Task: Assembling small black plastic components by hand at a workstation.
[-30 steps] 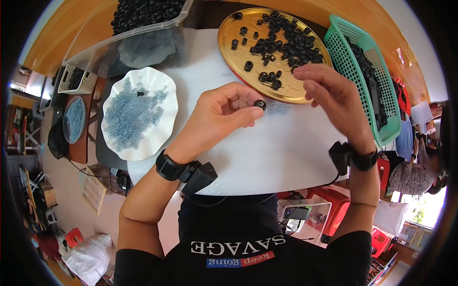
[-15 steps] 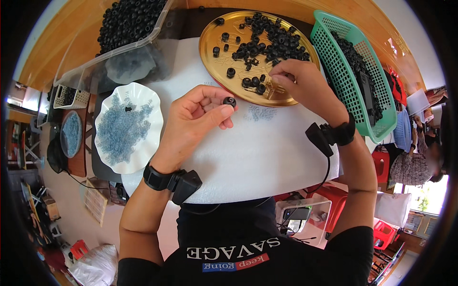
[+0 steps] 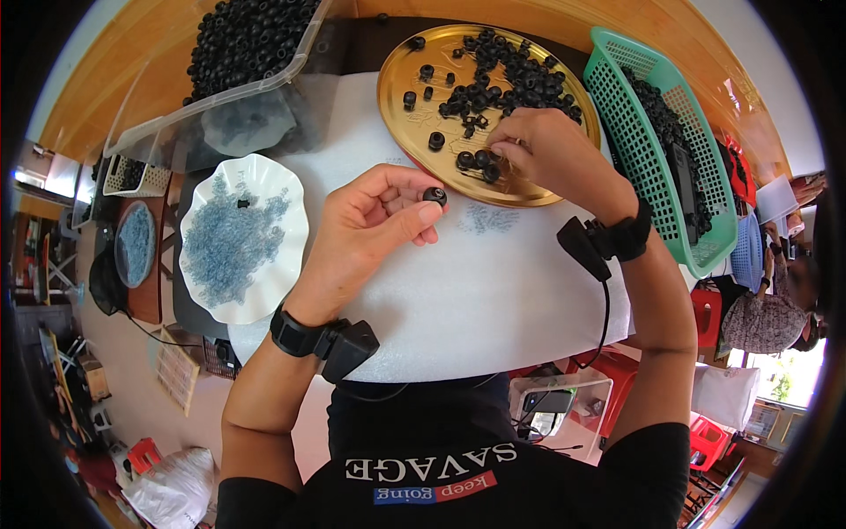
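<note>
In the head view, the left hand (image 3: 361, 225) pinches a black piece (image 3: 434, 196), partly finger-covered, beside the gold tray (image 3: 396, 99). Over the tray curls the right hand (image 3: 561, 152); I cannot tell whether it grips anything. A clear bin (image 3: 220, 101), left of the tray, is cut off.

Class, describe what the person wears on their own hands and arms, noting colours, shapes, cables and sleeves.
The left hand and right hand wear no gloves. Each wrist has a black band, the left band and right band, carrying a chunky, angular black block. A thin black cable hangs by the right wrist. Short black sleeves leave the forearms bare.
</note>
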Demonstrator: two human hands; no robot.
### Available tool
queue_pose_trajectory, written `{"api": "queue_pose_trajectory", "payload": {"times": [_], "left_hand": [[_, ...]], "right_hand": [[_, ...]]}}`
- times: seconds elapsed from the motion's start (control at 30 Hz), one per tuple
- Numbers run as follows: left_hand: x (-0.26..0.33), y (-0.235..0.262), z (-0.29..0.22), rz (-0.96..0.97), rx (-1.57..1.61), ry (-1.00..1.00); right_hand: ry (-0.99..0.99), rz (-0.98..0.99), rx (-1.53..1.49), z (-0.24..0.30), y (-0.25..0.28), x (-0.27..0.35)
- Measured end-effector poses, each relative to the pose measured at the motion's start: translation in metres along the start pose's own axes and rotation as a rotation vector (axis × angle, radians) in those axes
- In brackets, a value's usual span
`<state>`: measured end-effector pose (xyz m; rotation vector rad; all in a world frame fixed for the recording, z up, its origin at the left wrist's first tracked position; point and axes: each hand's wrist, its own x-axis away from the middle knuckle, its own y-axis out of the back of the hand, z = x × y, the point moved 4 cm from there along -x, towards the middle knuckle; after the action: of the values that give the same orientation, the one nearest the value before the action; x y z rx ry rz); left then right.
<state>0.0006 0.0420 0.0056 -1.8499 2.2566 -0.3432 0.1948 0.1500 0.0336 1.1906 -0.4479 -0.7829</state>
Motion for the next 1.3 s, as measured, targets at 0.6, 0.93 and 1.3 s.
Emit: {"api": "queue_pose_trajectory", "payload": {"times": [0.6, 0.93, 1.3], "left_hand": [[0.002, -0.005, -0.001, 0.054, -0.058, 0.009], [0.002, -0.007, -0.007, 0.142, -0.014, -0.306], [0.002, -0.005, -0.011, 0.1, -0.032, -0.323]], "right_hand": [[-0.184, -0.16, -0.715, 0.012, 0.009, 0.022], [-0.239, -0.111, -1.595, 0.047, -0.025, 0.025], [-0.138, -0.198, -1.374, 0.046, -0.027, 0.027]]}}
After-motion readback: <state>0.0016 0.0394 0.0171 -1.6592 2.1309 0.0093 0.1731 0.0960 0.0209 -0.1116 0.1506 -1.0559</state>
